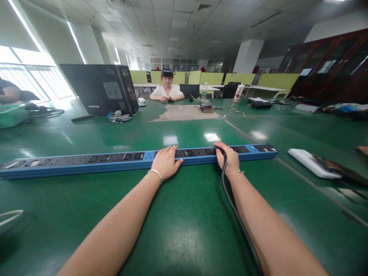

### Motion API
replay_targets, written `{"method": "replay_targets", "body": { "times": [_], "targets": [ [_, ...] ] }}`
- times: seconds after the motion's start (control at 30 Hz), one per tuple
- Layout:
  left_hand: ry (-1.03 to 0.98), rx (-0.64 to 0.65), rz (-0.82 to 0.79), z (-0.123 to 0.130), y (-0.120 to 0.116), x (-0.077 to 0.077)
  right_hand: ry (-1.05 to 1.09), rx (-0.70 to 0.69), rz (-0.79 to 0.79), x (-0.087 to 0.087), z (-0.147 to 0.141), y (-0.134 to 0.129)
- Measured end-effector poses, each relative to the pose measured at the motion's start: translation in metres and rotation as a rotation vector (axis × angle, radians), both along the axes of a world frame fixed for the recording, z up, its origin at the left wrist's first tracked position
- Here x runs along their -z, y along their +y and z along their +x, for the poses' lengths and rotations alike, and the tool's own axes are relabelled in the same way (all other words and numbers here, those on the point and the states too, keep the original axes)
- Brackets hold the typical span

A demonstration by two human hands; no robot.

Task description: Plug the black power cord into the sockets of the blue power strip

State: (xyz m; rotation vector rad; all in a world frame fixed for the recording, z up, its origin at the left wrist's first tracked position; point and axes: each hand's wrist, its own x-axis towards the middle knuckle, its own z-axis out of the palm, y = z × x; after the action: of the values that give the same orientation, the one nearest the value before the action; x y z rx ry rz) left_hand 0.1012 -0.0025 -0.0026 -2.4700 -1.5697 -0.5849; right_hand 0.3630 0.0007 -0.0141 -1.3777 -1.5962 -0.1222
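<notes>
Green basket (11, 115) at the far left of the frame, upper half; a bystander's forearm (9, 94) shows just above it. Below, at the lower left edge, a pale curved rim (11, 216) is cut off by the frame. From the left edge, a blue and black power strip (115, 165) runs across the middle of the frame to right of centre, lying lengthwise on the green table (184, 230), its sockets facing up. Upper left: a black computer case (97, 90), with work gloves (119, 116) lying by its lower right corner.

Near centre, the person's left hand (165, 163) rests open and palm down on the strip, fingers extended over its top. Beyond it, at upper centre, a seated co-worker (166, 92) has both hands together at a brown sheet (184, 112); a clear bottle (204, 91) stands to the right.

Right of centre, the person's right hand (228, 158) is closed around a black plug (215, 150) at the strip's sockets; depth of insertion cannot be told. A black cord (234, 207) trails from it to the bottom edge. At middle right, a white box (313, 163) lies partly under a dark, blurred object (342, 170).
</notes>
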Motion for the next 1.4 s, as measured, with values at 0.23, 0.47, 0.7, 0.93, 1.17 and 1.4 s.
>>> {"method": "replay_targets", "body": {
  "times": [0.23, 0.47, 0.7, 0.93, 1.17, 1.4],
  "targets": [
    [0.005, -0.006, 0.001, 0.000, -0.001, -0.002, -0.074, -0.026, 0.018, 0.004, 0.004, -0.005],
    [0.013, -0.023, 0.009, 0.000, -0.001, -0.001, 0.062, -0.039, 0.100, -0.003, 0.000, -0.003],
    [0.011, -0.024, 0.004, 0.000, 0.000, 0.001, 0.386, 0.173, 0.229, -0.015, 0.060, -0.001],
    [0.017, -0.017, 0.015, 0.000, -0.001, -0.001, 0.529, 0.182, 0.192, 0.003, 0.112, 0.002],
    [0.026, -0.022, -0.008, 0.000, -0.003, -0.001, 0.361, 0.191, 0.009, 0.004, 0.108, 0.003],
    [0.022, -0.016, -0.023, 0.000, -0.002, -0.001, 0.304, 0.174, 0.008, -0.003, 0.103, -0.001]
  ]
}}
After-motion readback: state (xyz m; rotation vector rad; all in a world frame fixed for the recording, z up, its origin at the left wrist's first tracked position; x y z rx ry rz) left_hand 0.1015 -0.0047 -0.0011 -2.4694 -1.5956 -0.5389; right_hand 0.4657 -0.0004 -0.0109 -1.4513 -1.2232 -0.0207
